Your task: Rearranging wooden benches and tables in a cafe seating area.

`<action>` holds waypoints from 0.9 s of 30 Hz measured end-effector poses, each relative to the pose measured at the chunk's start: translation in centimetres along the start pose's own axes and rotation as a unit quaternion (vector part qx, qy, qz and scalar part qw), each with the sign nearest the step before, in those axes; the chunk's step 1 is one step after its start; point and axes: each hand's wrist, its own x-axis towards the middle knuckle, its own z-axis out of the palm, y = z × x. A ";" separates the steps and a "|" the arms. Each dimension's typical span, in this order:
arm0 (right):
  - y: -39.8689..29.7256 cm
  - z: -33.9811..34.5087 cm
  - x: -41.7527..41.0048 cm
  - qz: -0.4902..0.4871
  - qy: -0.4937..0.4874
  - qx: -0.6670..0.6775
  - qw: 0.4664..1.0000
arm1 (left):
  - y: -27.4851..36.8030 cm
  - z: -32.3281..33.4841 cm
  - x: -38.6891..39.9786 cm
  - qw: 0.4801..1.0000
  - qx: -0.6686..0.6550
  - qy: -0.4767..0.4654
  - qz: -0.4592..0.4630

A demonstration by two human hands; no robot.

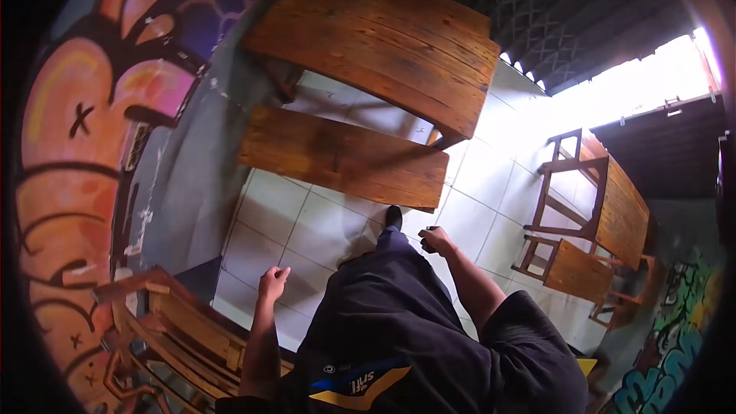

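My left hand (273,283) hangs loosely curled over the white floor tiles (270,198), with nothing visible in it. My right hand (435,240) is curled in front of my body; dark patches show at its fingers, and whether it holds something is unclear. Neither hand touches furniture. Ahead of me lies a wooden bench (339,155), and beyond it stands a wooden plank table (379,52). One dark shoe (394,217) is on the floor close to the bench's near edge.
A painted mural wall (69,144) runs along the left. Slatted wooden furniture (184,328) stands at lower left. On the right are another wooden table (621,201) and a wooden bench (578,270). Bright light enters beneath a dark corrugated shutter (517,17).
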 end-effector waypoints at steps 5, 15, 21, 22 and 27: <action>1.1 -5.7 2.7 0.025 -0.004 -0.089 0.996 | 5.4 5.2 5.8 0.985 -0.144 -0.069 -0.066; -9.5 2.8 10.8 -0.033 -0.143 -0.022 0.989 | 11.1 12.8 16.4 0.919 -0.386 -0.018 0.073; -17.7 21.1 13.4 -0.273 -0.234 -0.187 0.914 | 10.3 10.1 17.9 0.898 -0.433 0.018 0.076; -18.0 24.3 13.9 -0.252 -0.256 -0.170 0.918 | 9.2 9.9 18.6 0.865 -0.496 0.039 0.059; -20.9 37.8 20.8 -0.243 -0.274 -0.320 0.874 | 1.6 6.8 24.8 0.824 -0.554 0.118 -0.012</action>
